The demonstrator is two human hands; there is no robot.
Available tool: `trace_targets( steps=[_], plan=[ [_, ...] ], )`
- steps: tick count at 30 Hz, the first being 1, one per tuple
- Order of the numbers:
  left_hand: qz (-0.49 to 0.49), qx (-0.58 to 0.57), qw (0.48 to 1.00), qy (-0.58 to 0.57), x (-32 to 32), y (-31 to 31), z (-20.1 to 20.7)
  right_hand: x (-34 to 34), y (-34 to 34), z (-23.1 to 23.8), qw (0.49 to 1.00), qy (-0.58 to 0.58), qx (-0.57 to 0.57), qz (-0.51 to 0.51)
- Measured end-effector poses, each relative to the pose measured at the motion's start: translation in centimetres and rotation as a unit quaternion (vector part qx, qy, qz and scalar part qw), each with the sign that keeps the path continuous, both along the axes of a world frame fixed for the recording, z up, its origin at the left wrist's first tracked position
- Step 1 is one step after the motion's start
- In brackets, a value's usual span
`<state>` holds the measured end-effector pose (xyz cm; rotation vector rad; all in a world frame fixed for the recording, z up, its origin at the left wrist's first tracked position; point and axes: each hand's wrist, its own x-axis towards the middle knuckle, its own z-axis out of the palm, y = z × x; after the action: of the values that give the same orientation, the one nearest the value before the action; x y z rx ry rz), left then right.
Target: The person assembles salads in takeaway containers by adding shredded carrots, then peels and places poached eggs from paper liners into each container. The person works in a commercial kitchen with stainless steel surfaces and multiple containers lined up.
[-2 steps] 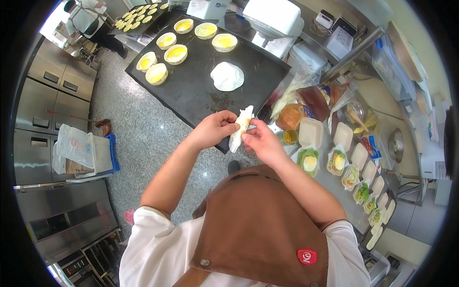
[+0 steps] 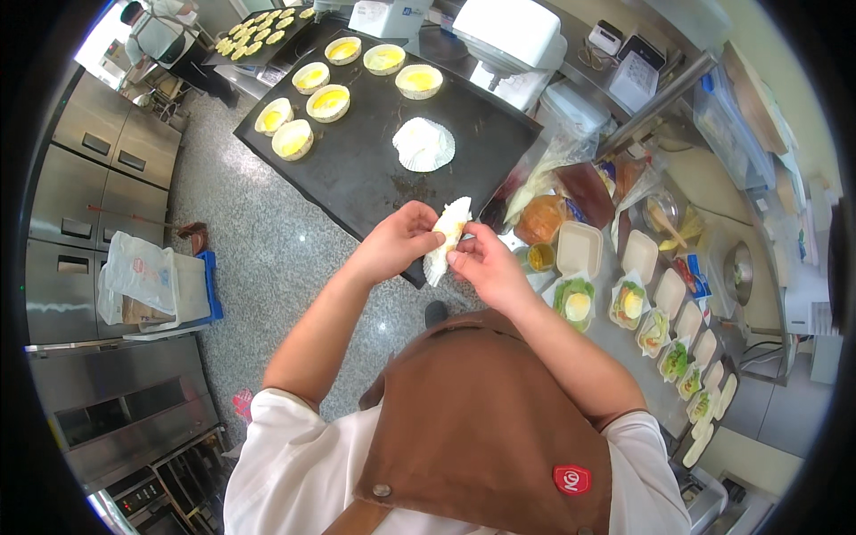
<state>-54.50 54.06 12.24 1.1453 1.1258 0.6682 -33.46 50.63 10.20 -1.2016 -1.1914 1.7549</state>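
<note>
Between both hands is a white pleated paper baking cup (image 2: 450,223), pinched narrow, with yellowish stains on it. My left hand (image 2: 406,242) grips its left side with thumb and fingers. From the other side my right hand (image 2: 486,263) pinches it, thumb toward the lower part. Just beyond, on a dark baking tray (image 2: 374,169), lies a stack of flattened white paper cups (image 2: 423,145). Several filled paper cups (image 2: 329,102) with yellow contents stand toward the tray's far left.
Lunch boxes with lettuce and egg (image 2: 578,301) line the steel counter at right. A white mixer (image 2: 508,40) stands behind the tray. Another tray of small pastries (image 2: 259,34) is at far left, near a person (image 2: 169,40). A white bin (image 2: 183,285) stands on the left floor.
The paper cup between my fingers has turned slightly and its pleated edge has spread a little. My hands have barely shifted.
</note>
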Motion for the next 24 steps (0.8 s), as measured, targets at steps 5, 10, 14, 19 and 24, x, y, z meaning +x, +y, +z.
trace_targets(
  steps=[5, 10, 14, 19, 24],
  plan=[
    [0.039, -0.011, 0.98, -0.193, -0.4, -1.1, 1.5, 0.7, -0.8, 3.1, 0.995, 0.079, 0.052, 0.02],
    [-0.015, -0.002, 0.94, -0.341, 0.0, -3.0, 5.4, 3.8, -0.4, 6.3, 0.981, 0.17, 0.094, 0.029],
    [-0.078, 0.025, 0.937, -0.339, 0.9, -3.9, 9.1, 5.1, 0.4, 10.3, 0.958, 0.21, 0.127, 0.147],
    [-0.092, 0.101, 0.951, -0.279, 1.6, -5.1, 12.7, 7.8, 0.1, 14.9, 0.951, 0.135, 0.181, 0.212],
    [-0.124, 0.186, 0.943, -0.247, 1.7, -6.1, 15.3, 6.4, -1.4, 19.3, 0.948, 0.19, 0.21, 0.148]
  ],
)
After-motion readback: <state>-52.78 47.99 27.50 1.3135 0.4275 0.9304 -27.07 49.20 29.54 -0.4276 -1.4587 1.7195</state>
